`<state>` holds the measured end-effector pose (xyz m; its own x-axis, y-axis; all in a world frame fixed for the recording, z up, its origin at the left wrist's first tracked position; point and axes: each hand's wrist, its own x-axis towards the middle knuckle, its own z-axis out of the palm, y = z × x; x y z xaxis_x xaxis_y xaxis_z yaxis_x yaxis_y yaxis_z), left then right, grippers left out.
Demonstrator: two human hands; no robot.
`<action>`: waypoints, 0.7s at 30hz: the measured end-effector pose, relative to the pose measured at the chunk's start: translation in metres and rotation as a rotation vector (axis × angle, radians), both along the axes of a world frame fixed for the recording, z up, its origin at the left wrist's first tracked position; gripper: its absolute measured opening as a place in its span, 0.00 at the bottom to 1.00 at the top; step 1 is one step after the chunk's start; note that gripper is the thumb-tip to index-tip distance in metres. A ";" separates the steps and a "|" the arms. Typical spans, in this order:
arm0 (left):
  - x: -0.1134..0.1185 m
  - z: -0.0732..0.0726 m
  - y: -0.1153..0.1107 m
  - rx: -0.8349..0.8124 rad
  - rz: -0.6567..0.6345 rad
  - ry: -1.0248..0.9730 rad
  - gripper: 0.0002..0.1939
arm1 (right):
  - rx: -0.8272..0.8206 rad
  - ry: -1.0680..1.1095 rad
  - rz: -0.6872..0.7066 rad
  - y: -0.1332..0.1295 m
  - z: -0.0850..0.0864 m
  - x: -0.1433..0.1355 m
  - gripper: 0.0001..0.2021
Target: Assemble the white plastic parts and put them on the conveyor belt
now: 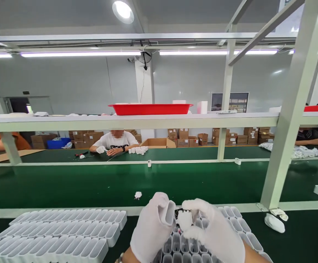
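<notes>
Gripping one white shell [169, 213], the gloved left hand [151, 228] is seen with fingers closed around it. One small white insert [185, 220] is pinched by the right hand [216, 233] just beside the shell's open end, above a tray [186, 248]. Three rows of shells [60, 233] are laid on the worktop [306, 237] at left. One red bin [150, 108] is set on the shelf.

A red tray [150, 108] sits on the shelf [65, 122] above the green conveyor belt [93, 182].
</notes>
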<state>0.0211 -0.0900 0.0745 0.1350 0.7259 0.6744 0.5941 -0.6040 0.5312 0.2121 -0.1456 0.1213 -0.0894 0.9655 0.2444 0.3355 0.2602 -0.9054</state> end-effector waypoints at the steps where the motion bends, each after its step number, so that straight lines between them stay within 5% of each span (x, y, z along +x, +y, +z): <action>1: 0.003 0.001 -0.005 0.030 -0.002 0.004 0.09 | -0.035 0.021 0.022 -0.004 0.000 -0.001 0.22; 10: -0.005 -0.010 -0.027 0.083 -0.001 0.106 0.08 | 0.115 0.009 0.249 -0.013 0.007 0.002 0.13; 14: -0.002 -0.003 -0.035 0.058 0.047 0.124 0.14 | 0.105 -0.160 0.190 -0.018 0.014 0.004 0.12; 21: 0.007 0.013 -0.047 0.013 0.110 0.126 0.15 | 0.093 -0.095 0.252 -0.020 0.015 0.002 0.06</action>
